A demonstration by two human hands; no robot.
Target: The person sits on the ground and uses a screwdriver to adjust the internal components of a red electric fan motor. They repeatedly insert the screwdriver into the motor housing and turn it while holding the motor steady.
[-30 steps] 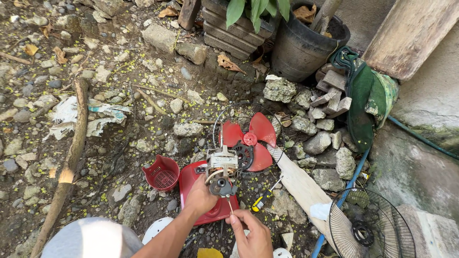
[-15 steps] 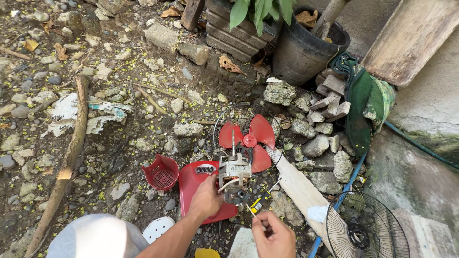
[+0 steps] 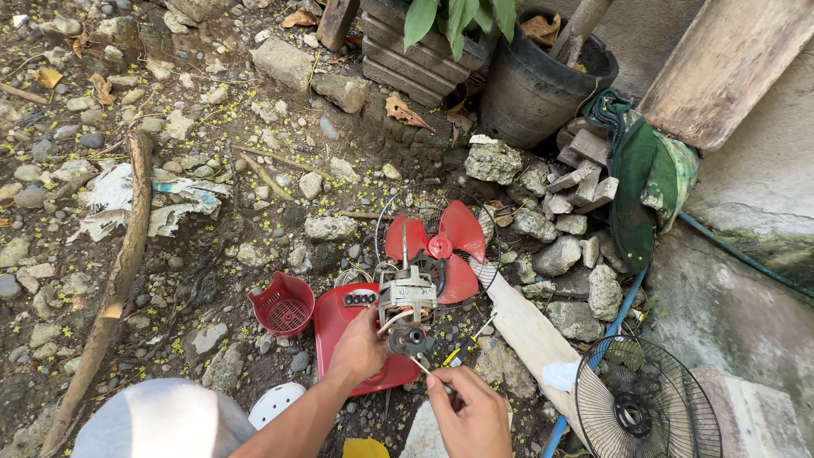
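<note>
1. Stony, dirt-strewn ground (image 3: 212, 127) fills the view, with a black pot (image 3: 534, 89) and a wall beyond.
2. Far left of the grip, a branch (image 3: 114, 288) lies along the ground; nearer, a small red cap (image 3: 284, 305) sits just beside the red housing (image 3: 339, 326).
3. Left hand (image 3: 360, 348) rests on the housing, fingers closed around the lower end of the motor (image 3: 407, 297), steadying it.
4. Directly above the grip, the motor stands with red blades (image 3: 449, 246) behind it, inside a wire guard.
5. Right hand (image 3: 471, 411) pinches a thin tool (image 3: 421, 366), seemingly a screwdriver, whose tip meets the dark fitting (image 3: 409, 341) at the motor's near end.
6. Right of the grip lie a pale plank (image 3: 530, 335) and, well apart, a black guard (image 3: 649, 411).
7. Judged from this, a fastener at the motor's near end is being worked; the next move calls for a firm brace from the left hand while the tool tip stays seated and turns.
</note>
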